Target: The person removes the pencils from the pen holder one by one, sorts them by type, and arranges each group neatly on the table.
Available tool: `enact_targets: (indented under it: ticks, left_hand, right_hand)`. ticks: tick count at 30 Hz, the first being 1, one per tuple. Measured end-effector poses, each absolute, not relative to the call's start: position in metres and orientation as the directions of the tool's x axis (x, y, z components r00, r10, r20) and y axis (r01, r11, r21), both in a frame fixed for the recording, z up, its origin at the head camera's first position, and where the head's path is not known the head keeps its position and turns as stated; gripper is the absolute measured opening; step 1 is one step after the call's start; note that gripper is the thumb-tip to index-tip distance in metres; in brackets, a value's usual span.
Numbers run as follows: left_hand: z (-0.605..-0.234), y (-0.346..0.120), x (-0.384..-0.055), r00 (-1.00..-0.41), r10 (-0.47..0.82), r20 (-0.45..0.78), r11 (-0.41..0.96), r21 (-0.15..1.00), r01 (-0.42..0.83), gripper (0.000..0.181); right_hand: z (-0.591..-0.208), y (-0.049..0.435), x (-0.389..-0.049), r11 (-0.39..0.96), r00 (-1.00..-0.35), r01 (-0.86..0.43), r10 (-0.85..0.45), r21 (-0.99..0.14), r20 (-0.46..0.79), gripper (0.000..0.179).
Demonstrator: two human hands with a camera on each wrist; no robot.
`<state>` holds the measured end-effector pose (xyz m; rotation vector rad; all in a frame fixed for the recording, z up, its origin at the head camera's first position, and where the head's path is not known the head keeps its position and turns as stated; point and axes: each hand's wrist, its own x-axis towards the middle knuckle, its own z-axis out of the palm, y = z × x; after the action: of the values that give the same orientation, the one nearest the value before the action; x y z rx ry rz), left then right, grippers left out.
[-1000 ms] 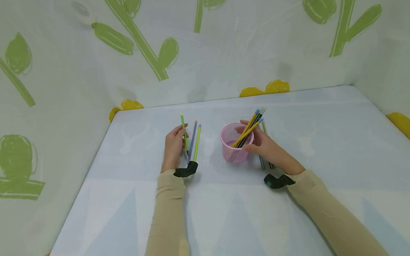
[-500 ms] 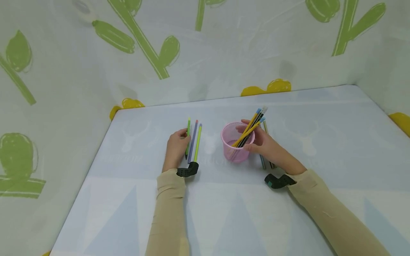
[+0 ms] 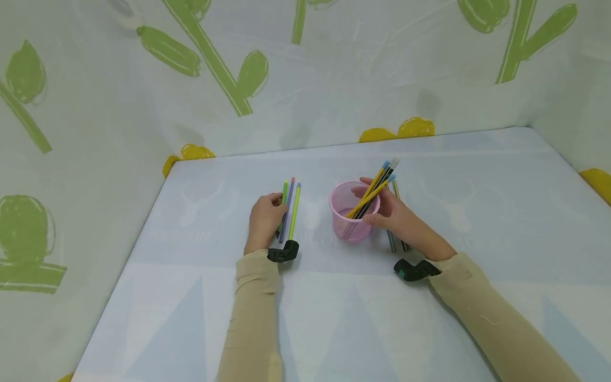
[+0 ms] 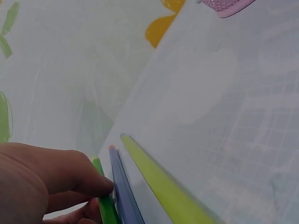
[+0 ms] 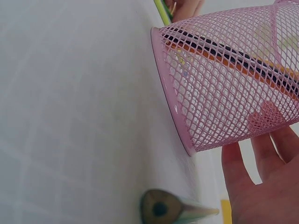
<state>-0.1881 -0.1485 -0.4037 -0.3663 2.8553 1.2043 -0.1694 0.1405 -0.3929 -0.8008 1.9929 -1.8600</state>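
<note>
My left hand (image 3: pixel 264 222) pinches a green pencil (image 4: pixel 107 209) between thumb and fingers, low over the table. Right alongside it lies a purple pencil (image 3: pixel 287 216) with a reddish end, and then a yellow-green pencil (image 3: pixel 294 212). My right hand (image 3: pixel 395 216) holds a pink mesh pencil cup (image 3: pixel 350 231) at its right side, thumb in front and fingers round the back. The cup stands upright. Several yellow and black pencils (image 3: pixel 371 196) lean in it toward the right, eraser ends up.
More pencils (image 3: pixel 390 241) lie on the table just right of the cup, partly hidden under my right hand. One pencil's end (image 5: pixel 160 208) shows close up in the right wrist view. A patterned wall (image 3: pixel 315 95) rises behind the table's far edge.
My left hand has brought the green pencil down and to the right, from apart and tilted to close beside the purple one. My right hand and the cup stay in place.
</note>
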Motion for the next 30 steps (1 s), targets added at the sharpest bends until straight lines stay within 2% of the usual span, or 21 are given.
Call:
enact_targets:
  ticks: [6,10,13,21,30]
  left_hand:
    - [-0.403,-0.148,-0.190,-0.969,-0.237,-0.070,0.654,0.726,-0.213,0.041]
    - [-0.406,-0.145,-0.188,-0.951,-0.307,-0.029,0.571,0.794,-0.209,0.035]
    - [-0.406,-0.140,-0.188,-0.945,-0.327,0.012,0.497,0.853,-0.161,0.028]
    - [-0.406,-0.124,-0.188,-0.981,-0.174,0.089,0.286,0.958,0.036,0.032]
    - [-0.401,-0.101,-0.184,-0.987,-0.080,0.137,0.115,0.985,0.127,0.038]
  right_hand:
    - [-0.403,0.142,-0.177,-0.019,-0.788,-0.220,-0.585,-0.975,0.189,0.070]
    - [-0.404,0.142,-0.177,-0.038,-0.785,-0.210,-0.590,-0.977,0.192,0.068]
    - [-0.403,0.142,-0.175,-0.027,-0.791,-0.202,-0.585,-0.979,0.179,0.068]
    - [-0.402,0.143,-0.173,-0.007,-0.801,-0.189,-0.578,-0.982,0.158,0.067]
    - [-0.401,0.141,-0.173,0.009,-0.804,-0.203,-0.572,-0.979,0.162,0.068]
